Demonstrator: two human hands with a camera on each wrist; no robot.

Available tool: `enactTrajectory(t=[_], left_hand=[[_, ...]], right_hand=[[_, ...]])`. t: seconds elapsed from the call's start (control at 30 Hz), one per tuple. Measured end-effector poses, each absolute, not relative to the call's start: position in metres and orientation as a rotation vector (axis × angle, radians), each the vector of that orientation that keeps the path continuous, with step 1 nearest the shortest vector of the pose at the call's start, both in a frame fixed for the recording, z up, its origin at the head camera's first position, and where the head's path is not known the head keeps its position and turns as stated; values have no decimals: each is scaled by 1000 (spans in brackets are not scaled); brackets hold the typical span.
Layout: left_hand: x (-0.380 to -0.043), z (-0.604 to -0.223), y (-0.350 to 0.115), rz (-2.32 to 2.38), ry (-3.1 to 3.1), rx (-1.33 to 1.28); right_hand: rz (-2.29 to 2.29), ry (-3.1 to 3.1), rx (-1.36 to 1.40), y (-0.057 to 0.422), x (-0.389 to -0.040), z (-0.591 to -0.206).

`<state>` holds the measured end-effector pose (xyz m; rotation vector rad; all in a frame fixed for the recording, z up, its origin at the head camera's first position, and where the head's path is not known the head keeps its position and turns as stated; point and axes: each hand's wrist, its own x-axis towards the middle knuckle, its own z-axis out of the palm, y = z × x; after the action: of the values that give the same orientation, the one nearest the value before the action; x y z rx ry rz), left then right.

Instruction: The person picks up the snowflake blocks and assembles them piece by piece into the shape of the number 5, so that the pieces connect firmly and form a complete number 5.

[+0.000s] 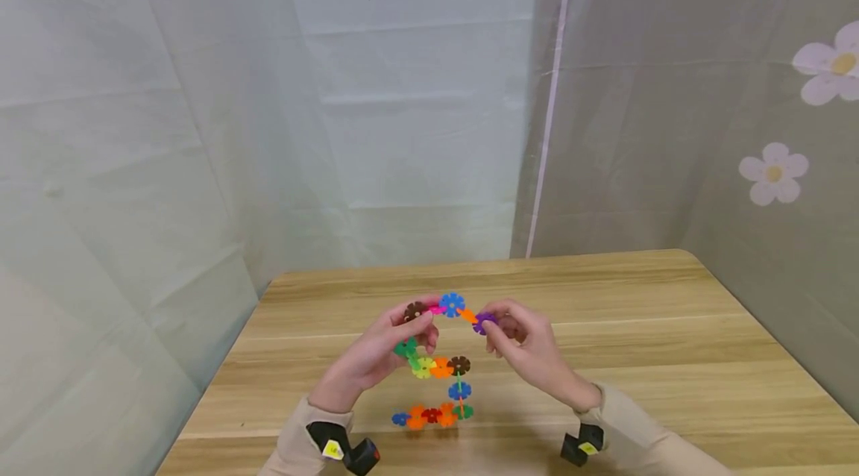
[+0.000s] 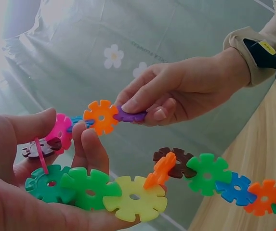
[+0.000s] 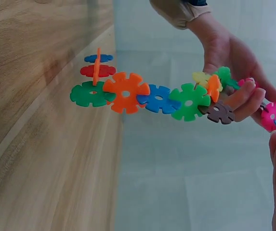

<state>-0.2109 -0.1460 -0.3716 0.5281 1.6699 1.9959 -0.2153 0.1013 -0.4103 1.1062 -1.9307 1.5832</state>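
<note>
A chain of interlocking notched plastic discs in many colours hangs between both hands above the table. My left hand (image 1: 377, 351) holds its upper part near a brown disc (image 1: 414, 311) and a pink disc (image 2: 59, 133). In the left wrist view a yellow disc (image 2: 135, 198) and green discs (image 2: 90, 188) lie along that hand's fingers. The thumb and fingers of my right hand (image 1: 533, 348) pinch a purple disc (image 2: 130, 114), which meets an orange disc (image 2: 101, 118). Lower down, the chain runs through a blue disc (image 1: 459, 391) to a row ending in another blue disc (image 1: 400, 419).
A wood-grain table (image 1: 644, 312) lies beneath the hands. Pale fabric (image 1: 416, 103) hangs behind it, with a grey sheet bearing printed flowers (image 1: 774, 173) at the right. Each wrist carries a small black camera (image 1: 362, 455).
</note>
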Motion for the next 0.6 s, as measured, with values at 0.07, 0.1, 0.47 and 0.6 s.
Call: enactTrajectory(t=[0.07, 0.1, 0.47, 0.6], left_hand=[[-210, -373, -146, 2006, 1648, 541], [-210, -373, -145, 2012, 1636, 547], [-209, -372, -141, 1998, 1672, 576], [-208, -370, -139, 1978, 1729, 550]], right_hand=[[1582, -1925, 1101, 101, -214, -409], [1579, -1924, 1095, 101, -213, -409], [1604, -1968, 1020, 102, -212, -408], [1614, -1995, 1006, 102, -210, -407]])
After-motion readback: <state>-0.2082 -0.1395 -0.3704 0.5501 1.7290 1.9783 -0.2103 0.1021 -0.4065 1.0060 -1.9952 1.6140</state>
